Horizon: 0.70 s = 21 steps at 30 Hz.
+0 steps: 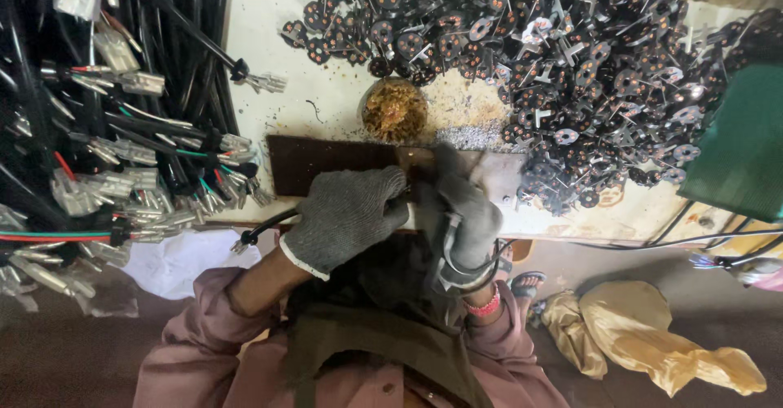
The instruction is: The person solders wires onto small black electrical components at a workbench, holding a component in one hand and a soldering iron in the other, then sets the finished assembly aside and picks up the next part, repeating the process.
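Grey knit gloves: I am wearing one on each hand, and both hands are working together at the near edge of the bench.
Left hand: I am curling it shut around a black cable that is trailing out to its left, with bare metal ends showing at the tip.
Right hand: I am closing it around something dark just beside the left hand; I cannot tell what, as the glove is hiding it.
Wooden board: it is lying just beyond my knuckles, dark brown, flat, dusted with metal grit.
Small dish: it is sitting beyond the board, round, filled with brownish crumbly matter.
Cable bundle: it is piling up well to the left of my left hand, black leads with clear plastic plugs and red and green cores.
Disc parts: they are heaping beyond and right of my right hand, black rounds with copper spots and metal tabs.
Progress: I am judging the job to be midway, since both heaps are looking large and I cannot tell finished pieces from unfinished ones.
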Tool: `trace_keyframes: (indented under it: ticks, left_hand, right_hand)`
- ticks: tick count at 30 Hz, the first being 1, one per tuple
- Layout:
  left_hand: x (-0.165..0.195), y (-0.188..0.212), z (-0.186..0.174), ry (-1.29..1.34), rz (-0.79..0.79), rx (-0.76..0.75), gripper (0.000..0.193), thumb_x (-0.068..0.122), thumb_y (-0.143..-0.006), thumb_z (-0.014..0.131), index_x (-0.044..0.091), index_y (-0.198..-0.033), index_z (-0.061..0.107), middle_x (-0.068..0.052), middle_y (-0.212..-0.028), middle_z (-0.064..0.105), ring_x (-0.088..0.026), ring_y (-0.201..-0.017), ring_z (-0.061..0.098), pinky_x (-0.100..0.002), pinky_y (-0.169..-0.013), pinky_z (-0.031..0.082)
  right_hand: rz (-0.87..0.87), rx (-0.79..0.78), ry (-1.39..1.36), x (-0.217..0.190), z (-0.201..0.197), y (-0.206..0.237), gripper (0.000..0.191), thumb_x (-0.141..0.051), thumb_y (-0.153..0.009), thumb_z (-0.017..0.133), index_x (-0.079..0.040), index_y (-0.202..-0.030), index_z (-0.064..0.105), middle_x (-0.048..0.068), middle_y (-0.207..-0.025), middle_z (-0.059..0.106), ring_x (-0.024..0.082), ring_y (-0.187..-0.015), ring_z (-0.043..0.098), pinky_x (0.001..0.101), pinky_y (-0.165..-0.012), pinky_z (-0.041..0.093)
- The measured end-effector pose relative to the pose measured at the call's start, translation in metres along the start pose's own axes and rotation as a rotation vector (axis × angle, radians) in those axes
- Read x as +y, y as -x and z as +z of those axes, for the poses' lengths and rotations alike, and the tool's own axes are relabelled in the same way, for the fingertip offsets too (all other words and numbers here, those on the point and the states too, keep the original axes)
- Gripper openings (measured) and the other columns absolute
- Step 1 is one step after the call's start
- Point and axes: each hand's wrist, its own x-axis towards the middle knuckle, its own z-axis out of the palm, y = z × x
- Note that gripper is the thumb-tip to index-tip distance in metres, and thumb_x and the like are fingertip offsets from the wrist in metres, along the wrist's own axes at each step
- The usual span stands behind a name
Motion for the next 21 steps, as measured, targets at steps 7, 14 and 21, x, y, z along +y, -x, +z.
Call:
trace_keyframes:
  ticks: [7,14,21]
  left_hand:
    - [-0.001,0.000,0.001,0.028,0.057,0.071,0.025,0.033,-0.086,0.070,0.011,-0.096,0.065,-0.015,-0.079,0.070,-0.039,-0.066,0.068,-0.054,-0.058,0.052]
    - [-0.001,0.003,0.014,0.105,-0.017,0.184,0.019,0.023,-0.086,0.071,0.010,-0.085,0.058,-0.016,-0.069,0.065,-0.040,-0.064,0.066,-0.054,-0.057,0.050]
    - [0.004,0.005,0.015,0.187,-0.046,0.219,0.016,0.018,-0.089,0.070,0.008,-0.086,0.057,-0.014,-0.069,0.065,-0.039,-0.064,0.066,-0.052,-0.058,0.050]
  right_hand:
    - [0.151,-0.044,-0.331,-0.022,0.008,-0.021,0.033,-0.002,-0.092,0.077,-0.008,-0.121,0.062,0.020,-0.127,0.069,0.027,-0.111,0.072,0.0355,-0.094,0.060]
    - [-0.141,-0.049,0.056,-0.034,-0.008,-0.003,0.037,-0.001,-0.086,0.086,-0.005,-0.114,0.063,0.012,-0.101,0.074,0.022,-0.083,0.075,0.0326,-0.072,0.059]
    - [-0.158,-0.065,0.126,-0.030,0.013,0.032,0.037,-0.003,-0.079,0.085,-0.006,-0.111,0.066,0.012,-0.094,0.074,0.023,-0.080,0.073,0.0332,-0.069,0.057]
